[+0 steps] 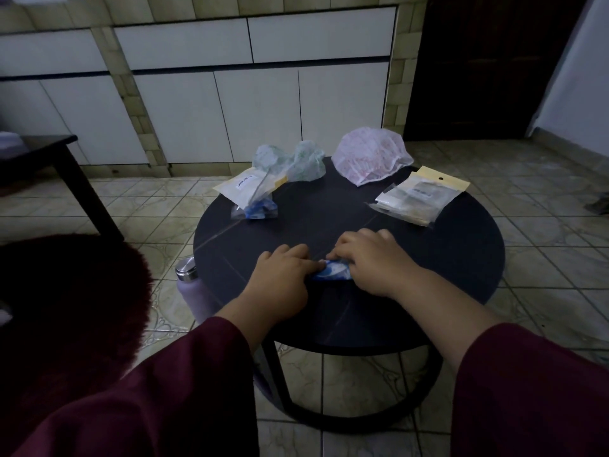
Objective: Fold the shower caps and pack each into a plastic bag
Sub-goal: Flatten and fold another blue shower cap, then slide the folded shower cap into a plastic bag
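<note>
A blue and white shower cap (333, 270), folded small, lies on the near part of the round dark table (445, 258). My left hand (283, 275) holds its left end with curled fingers. My right hand (369, 258) pinches its right end, and both hands cover most of the cap. At the back stand a green-patterned cap (296, 161) and a pink-patterned cap (370, 156), both puffed up. A plastic bag with a blue cap inside (253, 196) lies at the back left. A stack of plastic bags with cream headers (418, 196) lies at the right.
A steel-lidded lilac bottle (188, 282) stands on the tiled floor by the table's left edge. A dark red furry seat (66, 308) is at the left, a dark bench (49, 150) behind it. White cabinets line the back wall.
</note>
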